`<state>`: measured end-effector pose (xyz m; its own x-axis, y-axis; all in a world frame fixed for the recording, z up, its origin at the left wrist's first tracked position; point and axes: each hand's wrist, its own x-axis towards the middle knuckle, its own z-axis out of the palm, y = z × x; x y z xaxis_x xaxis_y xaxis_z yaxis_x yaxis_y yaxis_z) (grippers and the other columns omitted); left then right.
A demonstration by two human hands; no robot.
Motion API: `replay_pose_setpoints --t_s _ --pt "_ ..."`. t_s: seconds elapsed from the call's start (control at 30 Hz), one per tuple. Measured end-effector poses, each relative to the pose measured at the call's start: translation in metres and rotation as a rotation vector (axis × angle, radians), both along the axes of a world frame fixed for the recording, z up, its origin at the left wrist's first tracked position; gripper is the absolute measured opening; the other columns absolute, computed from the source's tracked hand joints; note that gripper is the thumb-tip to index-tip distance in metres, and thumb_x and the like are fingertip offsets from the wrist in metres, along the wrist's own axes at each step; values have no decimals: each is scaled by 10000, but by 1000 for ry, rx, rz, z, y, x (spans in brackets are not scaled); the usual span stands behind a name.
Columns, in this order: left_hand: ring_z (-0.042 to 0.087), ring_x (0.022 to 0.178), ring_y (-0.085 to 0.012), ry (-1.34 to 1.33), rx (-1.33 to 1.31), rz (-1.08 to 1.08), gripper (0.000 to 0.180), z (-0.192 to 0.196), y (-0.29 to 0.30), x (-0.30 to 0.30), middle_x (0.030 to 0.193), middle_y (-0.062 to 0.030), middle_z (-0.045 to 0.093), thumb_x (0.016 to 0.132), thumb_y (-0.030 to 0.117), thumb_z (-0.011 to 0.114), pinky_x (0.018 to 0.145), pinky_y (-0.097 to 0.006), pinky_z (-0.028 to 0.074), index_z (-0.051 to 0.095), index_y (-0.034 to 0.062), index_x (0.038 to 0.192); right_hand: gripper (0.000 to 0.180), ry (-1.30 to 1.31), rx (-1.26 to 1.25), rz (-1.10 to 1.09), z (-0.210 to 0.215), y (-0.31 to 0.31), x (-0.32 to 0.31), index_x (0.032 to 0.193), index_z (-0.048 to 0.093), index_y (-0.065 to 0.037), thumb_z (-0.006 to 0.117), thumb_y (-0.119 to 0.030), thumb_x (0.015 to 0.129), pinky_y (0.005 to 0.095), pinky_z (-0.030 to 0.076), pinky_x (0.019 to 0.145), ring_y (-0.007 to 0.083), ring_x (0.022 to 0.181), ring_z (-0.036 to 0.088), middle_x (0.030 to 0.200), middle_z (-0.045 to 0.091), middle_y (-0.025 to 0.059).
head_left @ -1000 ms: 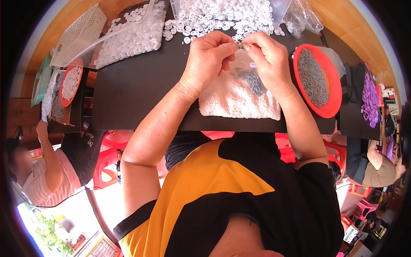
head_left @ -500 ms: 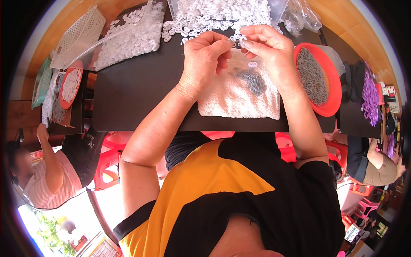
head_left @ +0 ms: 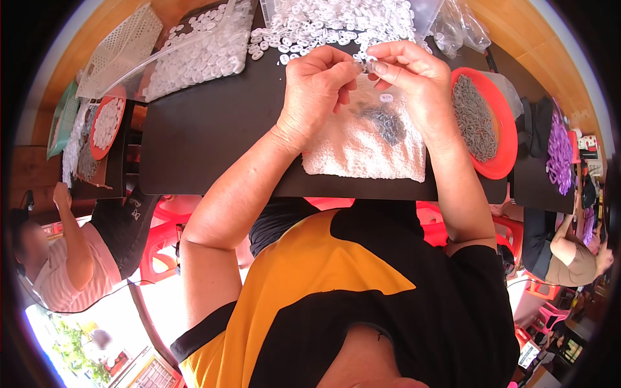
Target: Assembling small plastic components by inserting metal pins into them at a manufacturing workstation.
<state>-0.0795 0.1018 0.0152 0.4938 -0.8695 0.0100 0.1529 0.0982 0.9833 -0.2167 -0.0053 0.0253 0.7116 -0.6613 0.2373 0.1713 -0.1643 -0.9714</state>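
Over the far edge of a pale towel (head_left: 349, 158), both hands meet fingertip to fingertip. My right hand (head_left: 420, 84) pinches a small white oval plastic piece (head_left: 370, 59) between thumb and forefinger. Close against it, my left hand (head_left: 317, 90) is closed in a pinch of thumb and forefinger; whatever is between those fingertips is too small to make out. On the towel below lie a loose heap of small grey pieces (head_left: 389, 126) and a single white oval piece (head_left: 386, 98). Many similar white ovals (head_left: 343, 19) spill toward my fingers from a clear container.
An orange-red oval tray (head_left: 501, 169) of grey pieces (head_left: 475, 116) stands right of the towel on the dark table (head_left: 213, 149). A clear bag of white ovals (head_left: 200, 71) lies at far left, beside a white basket (head_left: 123, 48). Other people sit left (head_left: 77, 258) and right (head_left: 572, 258).
Both hands have shifted slightly to the right in the picture, as have the towel and tray. Their fingertips stay together in the same pinch.
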Motion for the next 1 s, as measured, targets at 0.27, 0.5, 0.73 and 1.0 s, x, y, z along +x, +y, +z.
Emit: replay_pose_setpoints --t_s 0.27,0.5,0.73,1.0 --pt "519 510 -101 31 -10 -20 147 1 2 -4 675 -38 604 867 136 666 446 -235 388 632 -6 855 156 29 103 42 -1 -2 1 1021 681 -6 644 -61 880 251 507 694 122 802 648 912 688 58" --pt "521 511 -112 73 -30 -25 162 -1 1 -3 685 -48 604 860 148 672 442 -240 383 626 -8 855 155 -20 244 111 -4 -8 1 1003 674 4 635 -104 900 259 498 657 152 761 658 868 680 71" --pt "521 512 -115 118 -3 -13 157 4 2 -3 690 -48 601 847 138 681 443 -241 383 620 -6 862 156 -15 256 59 -3 -11 0 983 676 -2 638 -134 909 249 490 641 145 734 651 825 674 58" --pt "552 572 -110 70 -22 -61 143 2 2 -4 737 -56 625 880 113 678 472 -237 411 630 -15 924 142 105 125 52 2 -4 -2 908 677 -17 636 -153 904 228 464 621 107 698 618 767 650 35"
